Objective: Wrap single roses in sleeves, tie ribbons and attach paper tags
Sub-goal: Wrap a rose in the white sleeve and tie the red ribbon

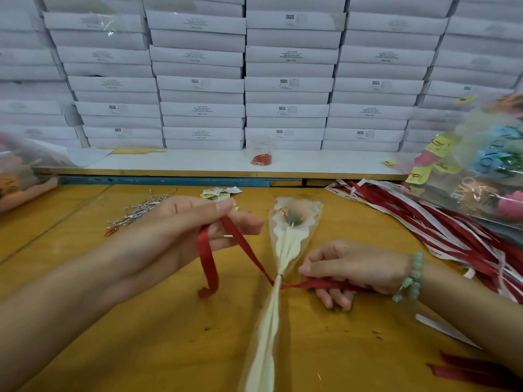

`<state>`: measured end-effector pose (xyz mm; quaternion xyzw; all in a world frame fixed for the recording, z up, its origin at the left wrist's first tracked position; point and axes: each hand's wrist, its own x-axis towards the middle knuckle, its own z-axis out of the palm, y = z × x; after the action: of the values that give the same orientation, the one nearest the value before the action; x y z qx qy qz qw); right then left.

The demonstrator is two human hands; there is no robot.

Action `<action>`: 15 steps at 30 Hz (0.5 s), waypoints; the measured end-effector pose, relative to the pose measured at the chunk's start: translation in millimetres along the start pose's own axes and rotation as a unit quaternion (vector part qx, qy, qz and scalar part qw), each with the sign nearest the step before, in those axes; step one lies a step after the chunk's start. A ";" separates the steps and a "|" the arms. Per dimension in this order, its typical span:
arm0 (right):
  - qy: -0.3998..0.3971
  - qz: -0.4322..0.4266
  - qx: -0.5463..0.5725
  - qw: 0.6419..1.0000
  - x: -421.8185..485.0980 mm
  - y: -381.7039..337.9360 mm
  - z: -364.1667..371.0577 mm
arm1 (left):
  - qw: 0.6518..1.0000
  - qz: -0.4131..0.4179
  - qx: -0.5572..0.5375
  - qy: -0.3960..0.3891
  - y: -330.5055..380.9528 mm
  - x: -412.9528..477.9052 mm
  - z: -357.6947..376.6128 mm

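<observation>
We see the sleeve [283, 250] lying on the table [141, 321] at centre, its wide mouth pointing far and the rose [293, 217] inside that end. A red ribbon [243, 244] crosses the sleeve's pinched neck. The left hand [192, 224] pinches one end, raised, between thumb and fingers [223, 206], the loose tail hanging down. The right hand [351, 267], wearing a green bead bracelet [413, 275], curls its fingers round the other end, low beside the neck. Far left lie silver ties [138, 210]; small paper tags [218, 192] sit beyond the left hand. Red and white ribbons [424, 222] are heaped at right. Behind, we read "SGS" on stacked white boxes [288, 55]; their smaller print is illegible.
</observation>
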<state>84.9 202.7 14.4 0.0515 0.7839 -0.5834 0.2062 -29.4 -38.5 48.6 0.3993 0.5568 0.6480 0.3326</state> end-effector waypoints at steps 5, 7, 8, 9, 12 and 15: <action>-0.010 -0.007 0.008 1.000 -1.0 1.8 -1.5 | 0.989 0.014 -0.139 -0.044 -12.3 2.8 -5.7; -0.014 -0.013 0.010 1.000 -1.5 2.4 -2.4 | 0.983 0.019 -0.167 -0.074 -17.2 2.1 -6.2; -0.017 -0.016 0.009 1.000 -1.7 2.9 -3.1 | 0.983 0.024 -0.161 -0.088 -19.7 1.6 -5.0; -0.023 -0.019 0.008 1.000 -1.7 3.4 -3.9 | 0.984 0.028 -0.147 -0.099 -23.1 1.0 -3.0; -0.055 -0.031 0.009 0.998 -2.0 4.6 -7.1 | 0.987 0.023 -0.117 -0.112 -39.8 0.6 6.7; -0.111 -0.041 0.030 0.993 -6.0 4.5 -14.4 | 0.988 0.006 -0.089 -0.125 -60.9 -0.7 14.6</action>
<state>88.0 218.6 16.1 -0.0391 0.7400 -0.6164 0.2663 -16.9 -22.8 -10.8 0.4490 0.4491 0.6418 0.4299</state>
